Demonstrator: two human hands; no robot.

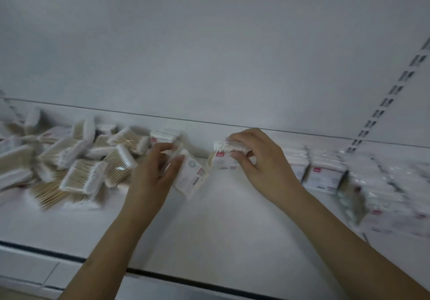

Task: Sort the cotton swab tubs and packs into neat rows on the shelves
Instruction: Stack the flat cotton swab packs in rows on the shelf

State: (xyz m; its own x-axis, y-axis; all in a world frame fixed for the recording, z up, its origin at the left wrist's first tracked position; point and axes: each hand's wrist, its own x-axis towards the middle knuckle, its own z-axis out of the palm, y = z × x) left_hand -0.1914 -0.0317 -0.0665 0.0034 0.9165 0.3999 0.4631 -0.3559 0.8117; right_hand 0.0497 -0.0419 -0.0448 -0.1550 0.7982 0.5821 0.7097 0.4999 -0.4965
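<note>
My left hand point(153, 172) grips a white labelled swab pack point(192, 176), tilted just above the white shelf point(221, 218). My right hand point(258, 160) pinches another white swab pack point(223, 158) from above, its white tips showing at the top, close to the shelf's back. A loose heap of wooden-stick swab packs point(76, 165) sprawls on the left of the shelf. On the right, white packs point(323, 174) stand side by side in rows. The picture is blurred.
The shelf's white back panel point(209, 55) rises behind everything. A slotted upright rail point(391, 90) runs up at the right. The shelf's front edge with a dark strip point(186, 278) lies below my forearms. Bare shelf surface shows between the heap and the rows.
</note>
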